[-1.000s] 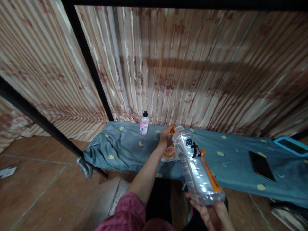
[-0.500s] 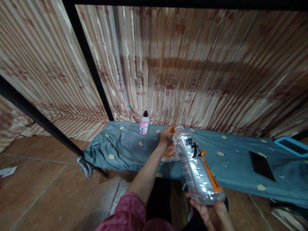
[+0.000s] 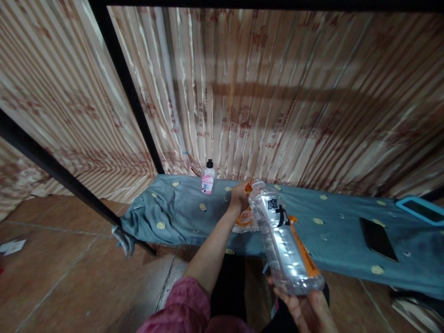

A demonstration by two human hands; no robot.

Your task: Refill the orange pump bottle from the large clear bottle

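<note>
Tilted in front of me is a clear plastic bottle (image 3: 280,231) with a silver and orange label and black lettering, its open-looking neck pointing away and up. My right hand (image 3: 301,307) grips it around the base. My left hand (image 3: 239,196) is closed near the bottle's neck, on an orange and clear plastic packet (image 3: 245,218) that rests on the cloth. Much of that packet, and my left fingertips, are hidden behind the bottle and hand. To the left stands a small clear bottle (image 3: 208,180) with a pink label and black cap.
A blue-grey cloth with yellow patterns (image 3: 180,203) covers the narrow bench. On its right lie a black phone (image 3: 378,239) and a blue-framed object (image 3: 421,210). Black metal poles (image 3: 128,78) rise at the left, before a striped curtain (image 3: 263,111). White paper (image 3: 13,247) lies on the tiled floor.
</note>
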